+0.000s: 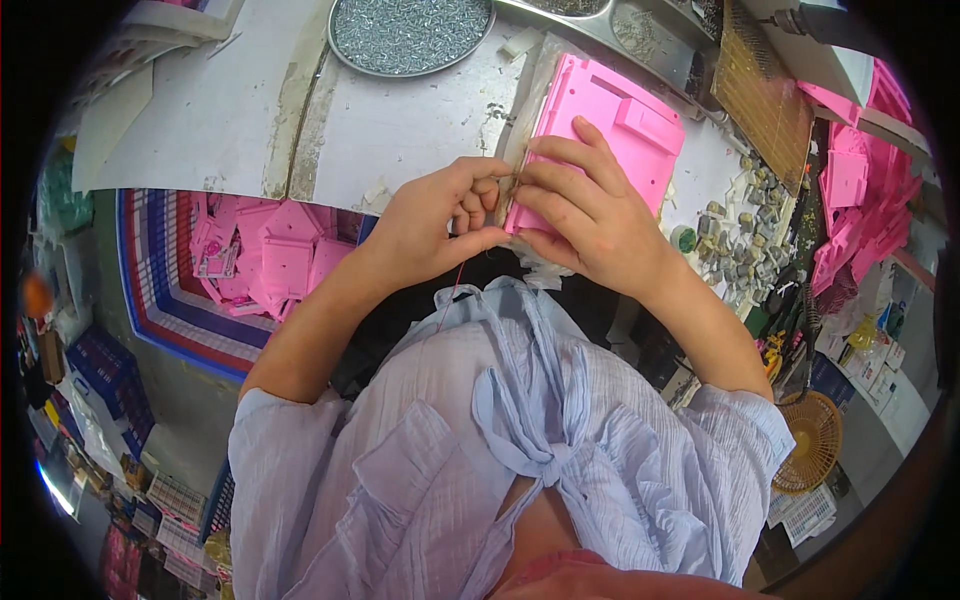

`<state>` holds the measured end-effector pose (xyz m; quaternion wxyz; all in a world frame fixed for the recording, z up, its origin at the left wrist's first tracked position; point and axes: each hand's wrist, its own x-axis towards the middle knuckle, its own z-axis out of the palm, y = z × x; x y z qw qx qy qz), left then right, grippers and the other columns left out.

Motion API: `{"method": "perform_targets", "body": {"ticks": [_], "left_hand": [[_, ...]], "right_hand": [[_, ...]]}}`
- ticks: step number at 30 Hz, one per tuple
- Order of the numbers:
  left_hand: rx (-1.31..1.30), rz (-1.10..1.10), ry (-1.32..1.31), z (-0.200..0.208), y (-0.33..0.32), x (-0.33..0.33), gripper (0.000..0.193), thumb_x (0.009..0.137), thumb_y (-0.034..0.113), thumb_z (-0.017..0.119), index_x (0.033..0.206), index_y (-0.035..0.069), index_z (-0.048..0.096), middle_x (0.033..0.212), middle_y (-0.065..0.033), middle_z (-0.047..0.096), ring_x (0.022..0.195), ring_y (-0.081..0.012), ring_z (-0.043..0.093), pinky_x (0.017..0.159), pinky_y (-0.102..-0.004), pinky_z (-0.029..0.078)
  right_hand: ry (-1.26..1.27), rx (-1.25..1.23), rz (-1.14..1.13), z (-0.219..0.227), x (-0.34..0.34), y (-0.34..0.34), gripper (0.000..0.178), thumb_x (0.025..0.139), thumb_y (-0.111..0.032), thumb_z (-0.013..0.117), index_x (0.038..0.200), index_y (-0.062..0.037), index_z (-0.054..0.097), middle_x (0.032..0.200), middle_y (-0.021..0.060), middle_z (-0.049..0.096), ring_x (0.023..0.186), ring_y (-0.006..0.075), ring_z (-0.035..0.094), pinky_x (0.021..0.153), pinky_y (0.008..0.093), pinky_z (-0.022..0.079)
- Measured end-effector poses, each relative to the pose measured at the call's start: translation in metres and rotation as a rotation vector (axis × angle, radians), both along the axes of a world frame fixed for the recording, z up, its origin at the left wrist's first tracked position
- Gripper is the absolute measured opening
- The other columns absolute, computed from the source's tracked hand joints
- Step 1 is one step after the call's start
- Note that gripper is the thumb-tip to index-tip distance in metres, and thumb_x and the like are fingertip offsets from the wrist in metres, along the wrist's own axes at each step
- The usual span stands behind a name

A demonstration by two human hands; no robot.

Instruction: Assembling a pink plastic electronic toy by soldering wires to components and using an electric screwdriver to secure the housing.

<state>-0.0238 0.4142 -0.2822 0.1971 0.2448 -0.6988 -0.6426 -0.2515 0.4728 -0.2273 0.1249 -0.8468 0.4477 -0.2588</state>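
A pink plastic panel [605, 115] with moulded ribs lies on the white table [400, 120], its near edge over the table's front. My right hand [585, 210] rests on that near edge and holds the panel. My left hand [440, 220] is curled beside it, fingertips pinched on a small part at the panel's left corner; the part is too small to make out. A thin red wire hangs below my left hand. The two hands touch at the fingertips.
A round metal tray [410, 35] of small screws sits at the table's far side. A crate [160, 290] of pink plastic parts stands on the floor at left. More pink panels [860, 200] and small grey parts [735, 245] lie at right, near a wicker fan [812, 440].
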Motion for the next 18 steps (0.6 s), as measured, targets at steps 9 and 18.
{"method": "perform_targets", "body": {"ticks": [9, 18], "left_hand": [[0.205, -0.035, 0.069, 0.014, -0.011, 0.001, 0.049, 0.086, -0.003, 0.074, 0.131, 0.002, 0.057, 0.095, -0.0027, 0.064, 0.074, -0.0067, 0.058, 0.066, -0.0223, 0.049], [-0.967, 0.394, -0.552, 0.035, -0.131, 0.010, 0.015, 0.082, 0.023, 0.077, 0.089, 0.010, 0.075, 0.091, -0.0079, 0.068, 0.096, -0.0296, 0.064, 0.084, -0.0457, 0.047]], "right_hand": [[0.087, 0.050, 0.009, 0.003, 0.002, -0.003, 0.047, 0.066, -0.015, 0.083, 0.108, -0.0049, 0.066, 0.115, 0.0108, 0.061, 0.120, 0.0304, 0.056, 0.112, 0.0560, 0.040], [-0.120, 0.200, -0.026, 0.041, -0.007, -0.020, 0.030, 0.074, -0.014, 0.078, 0.101, -0.0074, 0.066, 0.112, 0.0121, 0.063, 0.112, 0.0336, 0.059, 0.100, 0.0472, 0.048]]}}
